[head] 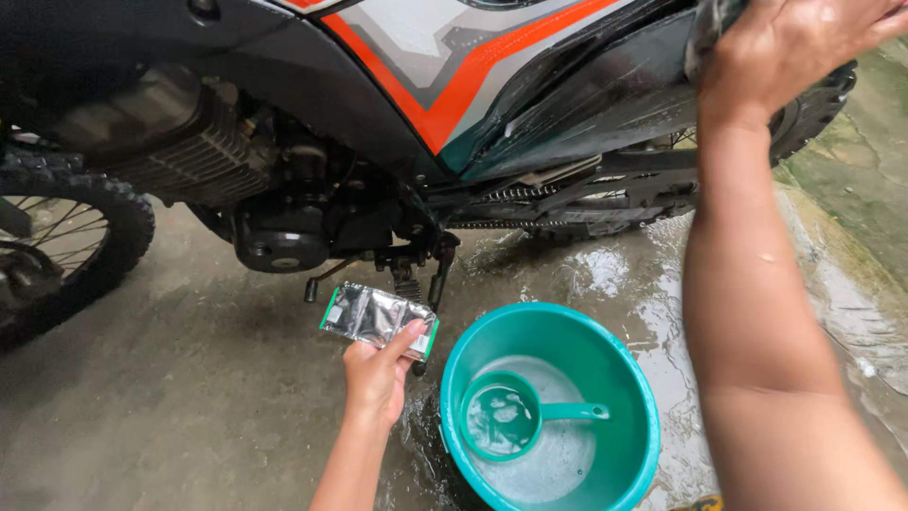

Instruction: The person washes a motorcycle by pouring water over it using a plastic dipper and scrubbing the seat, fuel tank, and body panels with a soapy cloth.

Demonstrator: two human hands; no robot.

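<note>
My left hand (376,374) holds a flat silver sachet with green edges (376,317) low over the wet floor, beside a teal basin (624,378). A teal dipper (515,414) with a long handle floats in the soapy water inside it. My right hand (790,52) is raised at the top right and presses a dark wet cloth or sponge (707,28) against the rear side panel of a motorcycle (454,85). The cloth is mostly hidden under the fingers.
The motorcycle stands across the top of the view, with orange, white and dark bodywork, engine (284,218), chain (530,199) and a knobby front tyre (90,237) at left. The concrete floor (170,397) is wet, with puddles near the rear wheel (813,109).
</note>
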